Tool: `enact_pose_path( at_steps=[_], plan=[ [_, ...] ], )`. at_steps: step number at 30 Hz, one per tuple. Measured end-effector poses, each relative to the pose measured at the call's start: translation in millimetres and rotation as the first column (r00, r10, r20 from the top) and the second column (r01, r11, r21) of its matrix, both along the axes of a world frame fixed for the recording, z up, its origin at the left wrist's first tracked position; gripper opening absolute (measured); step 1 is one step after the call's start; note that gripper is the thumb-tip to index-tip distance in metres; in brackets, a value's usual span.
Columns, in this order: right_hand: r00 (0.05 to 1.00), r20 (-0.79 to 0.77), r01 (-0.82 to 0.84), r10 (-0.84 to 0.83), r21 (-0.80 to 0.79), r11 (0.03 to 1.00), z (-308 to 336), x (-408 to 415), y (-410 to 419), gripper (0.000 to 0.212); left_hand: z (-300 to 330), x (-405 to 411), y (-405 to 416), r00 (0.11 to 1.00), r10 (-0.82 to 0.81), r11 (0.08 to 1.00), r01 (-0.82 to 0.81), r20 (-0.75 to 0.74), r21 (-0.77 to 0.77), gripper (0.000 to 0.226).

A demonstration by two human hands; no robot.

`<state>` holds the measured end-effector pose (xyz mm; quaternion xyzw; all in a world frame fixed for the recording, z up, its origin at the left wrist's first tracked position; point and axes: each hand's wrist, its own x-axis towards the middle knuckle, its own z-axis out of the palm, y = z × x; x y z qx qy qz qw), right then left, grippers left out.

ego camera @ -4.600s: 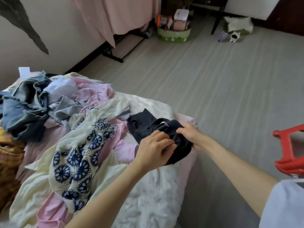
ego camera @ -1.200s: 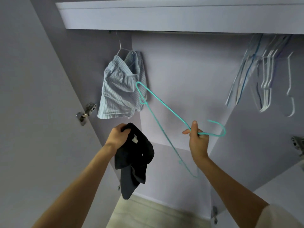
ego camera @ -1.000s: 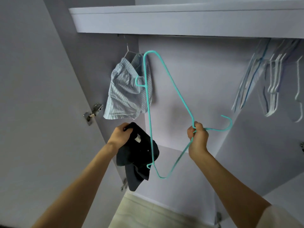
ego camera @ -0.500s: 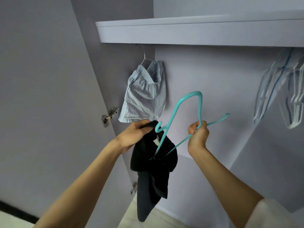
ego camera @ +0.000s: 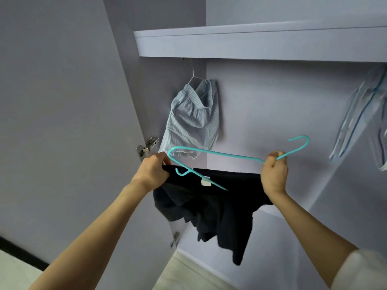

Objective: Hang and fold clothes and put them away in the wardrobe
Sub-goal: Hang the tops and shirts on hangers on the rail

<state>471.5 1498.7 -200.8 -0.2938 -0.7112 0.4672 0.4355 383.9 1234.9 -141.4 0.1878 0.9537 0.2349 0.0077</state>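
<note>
The black garment [ego camera: 211,204] hangs stretched between my two hands in front of the open wardrobe [ego camera: 261,41], its top edge pulled nearly level and the rest drooping in folds below, with a small white label [ego camera: 205,182] showing near the top. My left hand [ego camera: 154,172] has its fingers curled round the garment's left corner. My right hand [ego camera: 273,174] is closed in a fist round the neck of the teal hanger [ego camera: 226,156], and the garment's right end disappears behind that hand, so I cannot tell whether it grips the cloth too. The hanger lies almost flat above the garment, its hook pointing up to the right and one arm slanting down across the cloth. Behind, a blue striped garment [ego camera: 192,120] hangs on a white hanger [ego camera: 193,76] under the shelf. A bunch of pale empty hangers [ego camera: 356,114] hangs far to the right. A metal hinge [ego camera: 147,146] sits on the door just beside my left hand.
</note>
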Motion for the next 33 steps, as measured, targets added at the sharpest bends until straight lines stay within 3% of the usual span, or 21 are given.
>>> enact_pose_path(
  at_steps=[5,7,10,12,17,22,25,29,33],
  plan=[
    [0.996,-0.068,0.062,-0.050,0.179,0.982,8,-8,5,0.026,-2,0,3,0.994,0.104,0.994,-0.103,0.027,-0.036,0.018],
    [0.994,-0.051,0.101,-0.092,0.218,0.971,5,-9,11,0.035,6,-2,4,0.983,0.116,0.986,-0.131,0.145,0.100,0.009],
    [0.989,-0.020,0.145,-0.145,0.281,0.949,-1,-9,19,0.040,12,-7,0,0.947,0.092,0.944,-0.182,0.309,0.276,0.013],
    [0.986,-0.001,0.159,-0.168,0.343,0.926,-1,-9,19,0.042,13,-9,-2,0.948,0.097,0.944,-0.185,0.304,0.273,0.016],
    [0.971,0.075,0.166,-0.225,0.463,0.871,-7,-11,18,0.046,15,-9,-5,0.984,0.138,0.985,-0.149,0.115,0.093,0.016],
    [0.958,0.118,0.130,-0.262,0.634,0.762,-6,-14,11,0.037,19,-11,-1,0.976,0.148,0.961,-0.181,0.161,0.210,0.015],
    [0.959,0.170,0.023,-0.227,0.753,0.658,1,-18,1,0.039,20,-6,13,0.986,0.127,0.974,-0.144,0.107,0.177,0.012],
    [0.947,0.320,-0.239,-0.012,0.730,0.640,4,-17,-24,0.039,11,1,34,0.996,0.031,0.991,-0.042,0.083,0.128,0.018],
    [0.781,0.578,-0.587,0.236,0.552,0.592,14,-10,-30,0.019,7,-2,39,0.984,-0.060,0.966,0.015,0.169,0.258,0.027]
  ],
)
